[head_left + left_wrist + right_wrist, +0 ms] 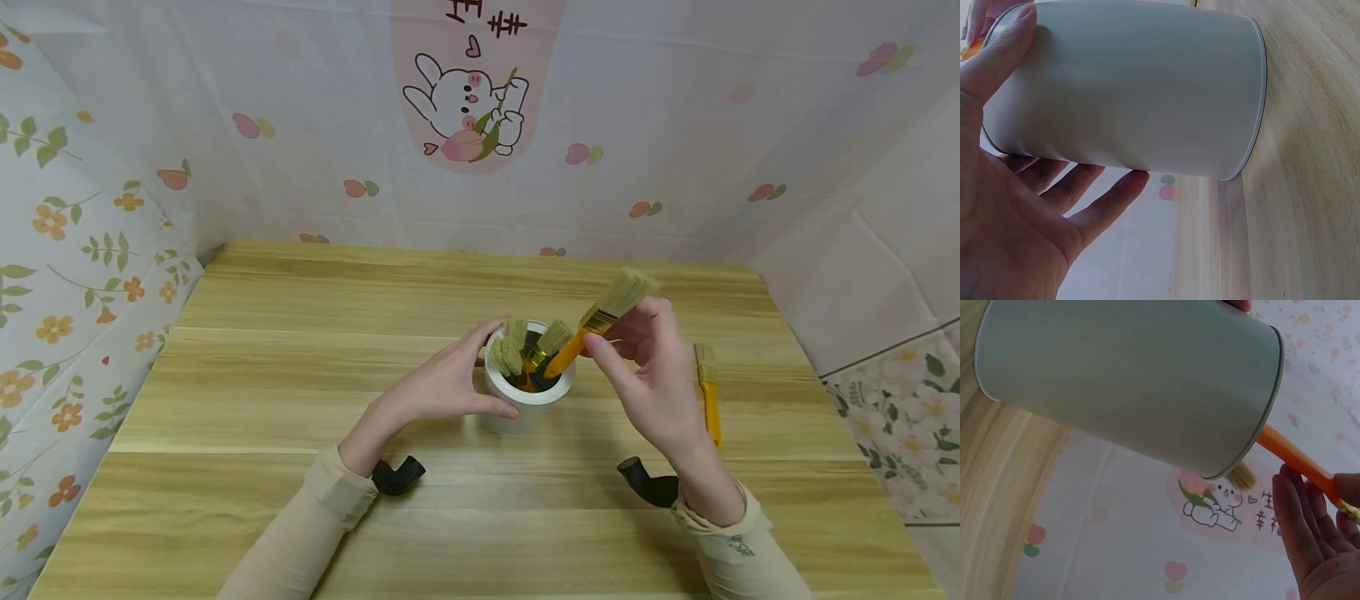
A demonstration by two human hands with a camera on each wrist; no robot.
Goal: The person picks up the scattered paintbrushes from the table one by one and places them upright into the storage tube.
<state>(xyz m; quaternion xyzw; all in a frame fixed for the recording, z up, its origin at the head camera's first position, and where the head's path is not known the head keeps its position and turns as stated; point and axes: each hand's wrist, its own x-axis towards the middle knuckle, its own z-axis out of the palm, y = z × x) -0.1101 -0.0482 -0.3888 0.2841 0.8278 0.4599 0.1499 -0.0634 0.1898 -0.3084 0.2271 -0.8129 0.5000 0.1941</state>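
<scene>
A white cylindrical container (pixel 517 412) stands upright on the wooden table, with several bristle-up paintbrushes (pixel 516 335) inside. My left hand (pixel 450 379) grips its side near the rim, thumb in front and fingers around the back, as the left wrist view shows. On the right, my right hand (pixel 660 375) pinches a paintbrush with an orange handle (pixel 1291 453) and pale bristles (pixel 628 290). That brush leans to the right, its handle end inside the container's mouth. The lower ends of the brushes in the container are hidden.
Another orange-handled paintbrush (pixel 708 396) lies on the table (pixel 300 333) to the right, beside my right wrist. Black curved pieces sit at both wrists, one at the left (pixel 399 476) and one at the right (pixel 647 483). Printed cloth (pixel 300 100) hangs behind the table.
</scene>
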